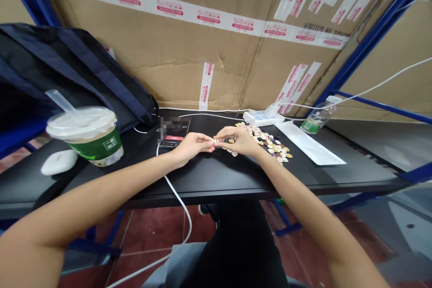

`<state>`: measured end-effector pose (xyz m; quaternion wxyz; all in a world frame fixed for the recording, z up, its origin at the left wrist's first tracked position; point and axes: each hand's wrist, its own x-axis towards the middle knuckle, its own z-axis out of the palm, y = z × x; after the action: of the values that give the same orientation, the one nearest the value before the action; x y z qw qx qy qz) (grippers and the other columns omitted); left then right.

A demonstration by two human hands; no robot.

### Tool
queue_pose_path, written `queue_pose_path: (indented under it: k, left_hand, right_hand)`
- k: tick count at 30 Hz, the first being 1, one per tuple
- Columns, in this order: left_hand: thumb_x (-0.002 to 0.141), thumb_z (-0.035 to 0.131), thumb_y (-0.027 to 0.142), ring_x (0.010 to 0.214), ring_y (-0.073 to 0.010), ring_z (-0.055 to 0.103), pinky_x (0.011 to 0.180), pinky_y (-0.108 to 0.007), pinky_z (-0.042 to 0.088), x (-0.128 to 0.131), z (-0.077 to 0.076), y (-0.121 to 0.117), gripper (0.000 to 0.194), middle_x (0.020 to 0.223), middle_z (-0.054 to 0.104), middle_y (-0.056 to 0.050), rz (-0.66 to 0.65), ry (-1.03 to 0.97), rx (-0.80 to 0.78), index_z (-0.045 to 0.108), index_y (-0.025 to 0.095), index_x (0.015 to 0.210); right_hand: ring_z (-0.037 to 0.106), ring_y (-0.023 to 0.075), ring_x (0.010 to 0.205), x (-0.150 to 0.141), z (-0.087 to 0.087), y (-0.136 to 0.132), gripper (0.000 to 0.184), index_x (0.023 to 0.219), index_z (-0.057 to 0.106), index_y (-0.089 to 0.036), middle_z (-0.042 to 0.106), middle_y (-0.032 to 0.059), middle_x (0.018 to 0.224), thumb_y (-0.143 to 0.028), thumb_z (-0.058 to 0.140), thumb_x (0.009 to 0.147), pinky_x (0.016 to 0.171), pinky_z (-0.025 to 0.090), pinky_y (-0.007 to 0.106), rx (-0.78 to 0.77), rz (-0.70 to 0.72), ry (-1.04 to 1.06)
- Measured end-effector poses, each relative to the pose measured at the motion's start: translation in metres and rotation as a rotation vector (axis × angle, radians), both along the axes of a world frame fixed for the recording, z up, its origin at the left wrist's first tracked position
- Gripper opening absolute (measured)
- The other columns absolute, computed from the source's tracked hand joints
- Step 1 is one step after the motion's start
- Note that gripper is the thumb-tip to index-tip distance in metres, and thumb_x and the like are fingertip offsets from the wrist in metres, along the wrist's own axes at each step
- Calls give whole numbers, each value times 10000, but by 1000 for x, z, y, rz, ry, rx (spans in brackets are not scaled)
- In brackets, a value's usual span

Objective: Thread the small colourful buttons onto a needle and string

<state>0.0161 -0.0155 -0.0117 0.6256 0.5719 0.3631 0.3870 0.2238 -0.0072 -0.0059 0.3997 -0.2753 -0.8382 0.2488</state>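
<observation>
Both my hands meet over the black tabletop (209, 175), fingertips pinched on one small whitish piece with dark marks (216, 141). My left hand (193, 147) grips it from the left between thumb and fingers. From the right, my right hand (239, 140) pinches the same piece. A small yellow piece with dark marks (231, 141) shows within the curve of the right hand. Behind and right of that hand lies a loose pile of small cream, yellow, brown and purple pieces (270, 141), partly hidden by the hand and wrist.
On the left stand a lidded cup with a straw (97, 144), a white case (59, 162) and a dark backpack (84, 63). A phone (170, 143) with a cable lies left of my hands. Rightward are a power strip (259, 118), white paper strip (310, 144) and bottle (320, 114).
</observation>
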Motion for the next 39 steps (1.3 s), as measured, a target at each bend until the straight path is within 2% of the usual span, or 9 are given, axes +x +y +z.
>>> queue_pose_path:
  k: [6, 11, 20, 24, 29, 35, 39]
  left_hand:
    - [715, 816, 193, 744, -169, 705, 796, -321, 564, 1, -1, 4, 220, 758, 737, -88, 3, 113, 49, 696, 73, 855]
    - [752, 763, 128, 703, -152, 693, 735, -300, 560, 1, 1, 4, 126, 765, 737, -88, -7, 167, 123, 688, 77, 841]
    - [768, 756, 168, 747, -142, 687, 782, -291, 547, 1, -3, 5, 171, 784, 734, -85, -19, 141, 107, 698, 78, 901]
    - [752, 773, 191, 746, -145, 689, 789, -301, 547, 1, -4, 8, 185, 827, 741, -95, -47, 137, 107, 691, 84, 879]
    - [756, 771, 212, 738, -146, 680, 776, -303, 546, -1, -6, 9, 184, 799, 732, -89, -49, 151, 138, 707, 85, 873]
    - [766, 758, 208, 727, -127, 658, 779, -289, 542, 0, -4, 9, 195, 809, 731, -80, -54, 165, 130, 733, 88, 918]
    - [759, 760, 199, 736, -127, 661, 778, -285, 542, 0, -4, 8, 197, 824, 734, -76, -49, 126, 108, 723, 93, 921]
  right_hand:
    - [667, 165, 800, 3, -8, -4, 280, 967, 758, -167, 698, 78, 913, -395, 730, 808, 765, 586, 322, 0, 4, -25]
    - [696, 171, 797, 4, -9, -2, 346, 995, 743, -156, 716, 78, 927, -413, 760, 763, 792, 596, 334, -101, -1, 8]
    - [714, 187, 785, 5, -6, -2, 353, 910, 748, -141, 752, 80, 871, -430, 798, 713, 801, 599, 343, -182, 8, -16]
    - [727, 197, 806, 4, -4, -3, 379, 946, 738, -141, 759, 78, 877, -422, 806, 702, 823, 601, 355, -190, -6, 12]
    - [742, 223, 823, 5, -2, -4, 385, 906, 734, -127, 767, 91, 853, -421, 823, 673, 821, 608, 365, -282, -32, 11]
    - [724, 196, 755, 6, 0, -4, 394, 864, 760, -146, 762, 80, 828, -483, 813, 668, 771, 608, 341, -182, -45, -17]
    - [723, 199, 769, 6, 0, -3, 408, 872, 752, -137, 759, 86, 843, -478, 823, 658, 782, 602, 343, -190, -19, -8]
